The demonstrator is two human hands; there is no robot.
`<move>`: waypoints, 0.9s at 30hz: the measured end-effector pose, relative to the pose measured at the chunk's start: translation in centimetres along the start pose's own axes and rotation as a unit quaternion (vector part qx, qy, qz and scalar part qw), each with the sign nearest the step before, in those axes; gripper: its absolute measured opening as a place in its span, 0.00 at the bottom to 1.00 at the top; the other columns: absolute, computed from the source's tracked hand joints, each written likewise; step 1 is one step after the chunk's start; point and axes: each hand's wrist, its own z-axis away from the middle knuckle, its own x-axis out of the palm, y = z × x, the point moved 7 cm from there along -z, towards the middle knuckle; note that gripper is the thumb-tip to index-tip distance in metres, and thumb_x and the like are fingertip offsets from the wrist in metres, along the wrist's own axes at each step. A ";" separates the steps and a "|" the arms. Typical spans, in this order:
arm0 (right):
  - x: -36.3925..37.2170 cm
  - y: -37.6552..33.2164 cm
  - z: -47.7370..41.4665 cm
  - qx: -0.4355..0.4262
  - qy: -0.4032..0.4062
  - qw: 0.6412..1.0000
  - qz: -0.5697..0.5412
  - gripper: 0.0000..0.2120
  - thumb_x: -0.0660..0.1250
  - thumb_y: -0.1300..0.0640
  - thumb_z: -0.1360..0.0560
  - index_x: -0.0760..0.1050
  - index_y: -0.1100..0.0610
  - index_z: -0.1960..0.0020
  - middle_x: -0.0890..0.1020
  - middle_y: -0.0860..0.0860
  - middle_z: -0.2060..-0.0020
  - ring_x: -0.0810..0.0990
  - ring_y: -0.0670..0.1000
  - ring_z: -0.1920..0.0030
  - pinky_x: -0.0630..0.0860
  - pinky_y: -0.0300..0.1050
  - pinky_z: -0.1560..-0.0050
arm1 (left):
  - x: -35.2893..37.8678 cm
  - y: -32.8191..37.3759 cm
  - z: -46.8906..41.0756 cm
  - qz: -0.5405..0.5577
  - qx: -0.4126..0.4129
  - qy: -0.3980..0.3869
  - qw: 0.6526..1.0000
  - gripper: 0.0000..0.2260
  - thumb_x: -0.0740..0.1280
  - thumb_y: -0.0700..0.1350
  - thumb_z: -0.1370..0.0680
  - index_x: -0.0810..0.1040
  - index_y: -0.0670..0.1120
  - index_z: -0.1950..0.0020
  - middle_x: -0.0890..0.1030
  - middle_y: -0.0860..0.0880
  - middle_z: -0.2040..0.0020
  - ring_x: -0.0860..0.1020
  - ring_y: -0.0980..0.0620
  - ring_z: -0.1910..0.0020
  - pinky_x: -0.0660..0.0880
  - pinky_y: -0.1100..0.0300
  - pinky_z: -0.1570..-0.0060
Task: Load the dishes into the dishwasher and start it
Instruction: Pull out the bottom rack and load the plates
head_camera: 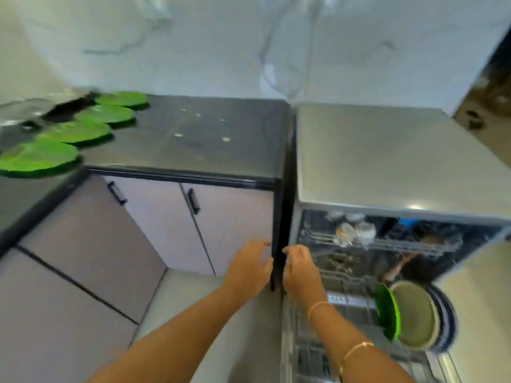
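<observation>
The steel dishwasher (pixel 387 161) stands open at the right, its lower rack (pixel 340 299) pulled out. Upright in that rack are a green plate (pixel 387 313) and a pale round plate (pixel 414 316) with a dark-rimmed one behind. The upper rack (pixel 387 244) holds small cups and a wooden-handled utensil. Several green plates (pixel 74 131) lie in a row on the dark counter (pixel 193 134) at the left. My left hand (pixel 249 269) and my right hand (pixel 301 269) hover side by side, empty, fingers loosely curled, in front of the counter's end panel and the dishwasher's left edge.
Beige cabinet doors (pixel 154 217) with black handles sit under the counter. A clear glass dish (pixel 25 109) is at the far left of the counter. A marble wall rises behind. Pale floor tiles lie below my arms.
</observation>
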 end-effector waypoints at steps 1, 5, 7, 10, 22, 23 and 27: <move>0.2 -3.1 -1.0 -0.041 0.006 0.999 0.010 0.15 0.58 0.73 0.28 0.75 0.65 0.44 0.75 0.59 0.45 0.80 0.58 0.53 0.74 0.43 0.52 | -2.8 -0.5 -0.4 0.003 0.002 0.032 0.999 0.18 0.63 0.43 0.22 0.70 0.46 0.32 0.73 0.48 0.34 0.71 0.50 0.35 0.63 0.63 0.37; 2.7 -11.7 -4.7 -0.064 -0.039 0.997 -0.031 0.14 0.57 0.67 0.23 0.72 0.61 0.39 0.72 0.56 0.41 0.74 0.54 0.46 0.68 0.40 0.46 | -11.9 -4.1 -2.6 0.005 0.002 0.109 0.994 0.12 0.63 0.42 0.23 0.75 0.45 0.39 0.77 0.48 0.40 0.75 0.49 0.40 0.69 0.60 0.40; 4.5 -15.8 -6.9 -0.081 -0.036 0.995 -0.056 0.13 0.57 0.65 0.23 0.72 0.59 0.40 0.72 0.54 0.42 0.73 0.49 0.50 0.67 0.36 0.50 | -16.2 -7.1 -3.9 0.007 -0.013 0.139 0.990 0.11 0.63 0.41 0.23 0.76 0.45 0.41 0.78 0.47 0.43 0.76 0.49 0.43 0.71 0.60 0.43; 7.2 -21.7 -10.6 -0.098 -0.031 0.991 -0.081 0.11 0.57 0.65 0.23 0.73 0.60 0.42 0.72 0.54 0.43 0.71 0.47 0.54 0.65 0.32 0.54 | -22.2 -11.6 -5.4 0.001 -0.028 0.178 0.984 0.10 0.63 0.41 0.23 0.77 0.44 0.42 0.78 0.47 0.43 0.75 0.49 0.43 0.69 0.61 0.44; 17.8 -39.3 -21.7 -0.110 -0.021 0.980 -0.167 0.10 0.56 0.65 0.23 0.73 0.59 0.45 0.72 0.54 0.44 0.74 0.51 0.61 0.70 0.39 0.59 | -38.7 -27.9 -9.7 -0.002 -0.142 0.265 0.954 0.11 0.62 0.40 0.23 0.76 0.43 0.41 0.77 0.45 0.43 0.75 0.48 0.44 0.71 0.57 0.44; 18.5 -39.8 -22.8 -0.104 -0.027 0.980 -0.165 0.11 0.56 0.65 0.23 0.73 0.59 0.45 0.72 0.53 0.44 0.73 0.50 0.62 0.69 0.37 0.60 | -39.1 -28.8 -10.2 -0.002 -0.152 0.266 0.952 0.12 0.62 0.40 0.23 0.76 0.43 0.41 0.77 0.45 0.42 0.74 0.48 0.44 0.71 0.57 0.43; 21.0 -41.0 -27.3 -0.065 -0.055 0.983 -0.164 0.12 0.56 0.65 0.23 0.73 0.60 0.43 0.71 0.53 0.45 0.70 0.48 0.60 0.65 0.36 0.59 | -40.4 -32.0 -11.9 -0.010 -0.201 0.273 0.941 0.12 0.60 0.42 0.23 0.75 0.44 0.41 0.76 0.46 0.43 0.74 0.47 0.45 0.71 0.55 0.47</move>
